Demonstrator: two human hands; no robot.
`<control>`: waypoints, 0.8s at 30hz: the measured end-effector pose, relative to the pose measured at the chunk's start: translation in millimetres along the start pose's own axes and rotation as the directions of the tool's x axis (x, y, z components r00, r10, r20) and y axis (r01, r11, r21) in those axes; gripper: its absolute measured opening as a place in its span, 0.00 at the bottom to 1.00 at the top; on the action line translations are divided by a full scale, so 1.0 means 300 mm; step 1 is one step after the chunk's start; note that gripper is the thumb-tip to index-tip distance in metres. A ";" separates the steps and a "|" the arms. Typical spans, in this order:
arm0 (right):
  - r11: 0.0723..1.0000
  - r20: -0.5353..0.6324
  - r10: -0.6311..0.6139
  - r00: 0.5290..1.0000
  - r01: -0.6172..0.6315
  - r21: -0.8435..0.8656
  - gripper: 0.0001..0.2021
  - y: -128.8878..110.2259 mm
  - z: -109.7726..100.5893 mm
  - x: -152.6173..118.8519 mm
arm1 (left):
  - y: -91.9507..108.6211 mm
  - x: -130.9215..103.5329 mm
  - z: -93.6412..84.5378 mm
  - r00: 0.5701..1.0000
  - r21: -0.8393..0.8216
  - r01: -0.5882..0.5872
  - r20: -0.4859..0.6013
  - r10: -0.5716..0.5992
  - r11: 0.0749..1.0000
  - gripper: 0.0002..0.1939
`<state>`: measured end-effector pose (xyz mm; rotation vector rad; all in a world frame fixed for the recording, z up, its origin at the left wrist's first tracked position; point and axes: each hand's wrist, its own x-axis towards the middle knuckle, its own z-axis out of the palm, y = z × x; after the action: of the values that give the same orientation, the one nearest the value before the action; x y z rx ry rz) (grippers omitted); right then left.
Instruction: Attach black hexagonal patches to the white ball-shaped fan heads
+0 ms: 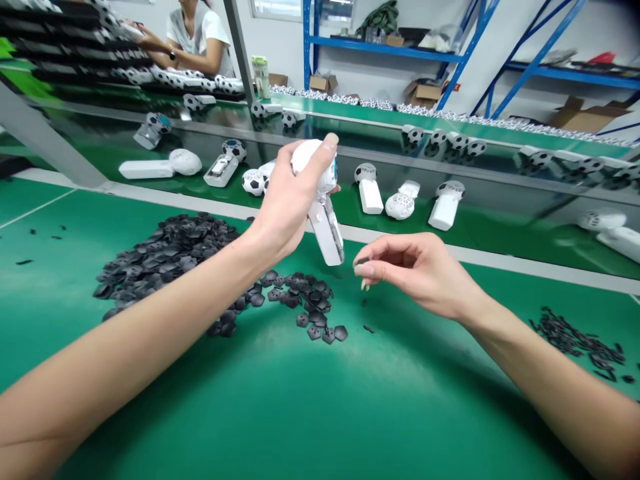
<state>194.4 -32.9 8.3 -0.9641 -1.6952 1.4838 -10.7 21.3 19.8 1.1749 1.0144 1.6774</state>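
Note:
My left hand (pixel 290 200) is wrapped round the ball-shaped head of a white handheld device (pixel 326 233). Its handle points down, and the side of the handle looks open, with inner parts showing. Lower and to the right, my right hand (pixel 417 270) pinches a small dark piece (pixel 362 261) between thumb and forefinger, apart from the device. Under my left forearm lies a heap of black pentagon pieces (pixel 170 250). A looser group of pentagon pieces (pixel 313 300) is spread between my hands, with one thin black bit (pixel 369 329) beside it.
Similar white devices with football-patterned heads (pixel 369 189) lie along the dark green belt (pixel 310 200) ahead. Small black strips (pixel 575 337) are piled at the right of the green table (pixel 320 413). A grey post (pixel 50 133) stands left. Across the belt sits a person (pixel 200 40).

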 end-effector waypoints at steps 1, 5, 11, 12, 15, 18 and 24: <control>0.999 -0.032 -0.035 0.999 0.035 -0.010 0.12 -0.004 -0.004 0.001 | 0.003 -0.008 0.005 1.000 -0.007 -0.011 0.022 0.011 1.000 0.28; 0.985 -0.125 -0.156 0.980 0.145 -0.094 0.10 -0.013 -0.022 0.004 | 0.002 -0.042 0.017 0.993 -0.035 -0.012 0.119 0.016 0.999 0.25; 0.966 -0.185 -0.245 0.952 0.224 -0.129 0.07 -0.029 -0.035 0.007 | -0.039 -0.068 0.012 0.979 0.056 0.007 0.204 -0.018 0.998 0.27; 0.966 -0.184 -0.250 0.951 0.231 -0.118 0.07 -0.030 -0.036 0.008 | -0.043 -0.069 0.012 0.979 0.066 0.006 0.203 -0.020 0.998 0.27; 0.971 -0.170 -0.234 0.957 0.221 -0.094 0.12 -0.034 -0.043 0.011 | -0.048 -0.069 0.012 0.982 0.091 -0.004 0.187 -0.013 0.996 0.27; 0.969 -0.166 -0.233 0.958 0.215 -0.119 0.13 -0.034 -0.048 0.013 | -0.049 -0.067 0.010 0.984 0.126 -0.031 0.176 0.009 0.992 0.25; 0.950 -0.159 -0.298 0.941 0.276 -0.144 0.05 -0.037 -0.047 0.014 | -0.061 -0.065 -0.004 0.980 0.162 -0.055 0.200 0.022 0.985 0.27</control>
<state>203.3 -23.3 21.1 -0.8404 -1.7235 1.0837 -4.2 8.9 -3.2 1.4483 1.0271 1.4921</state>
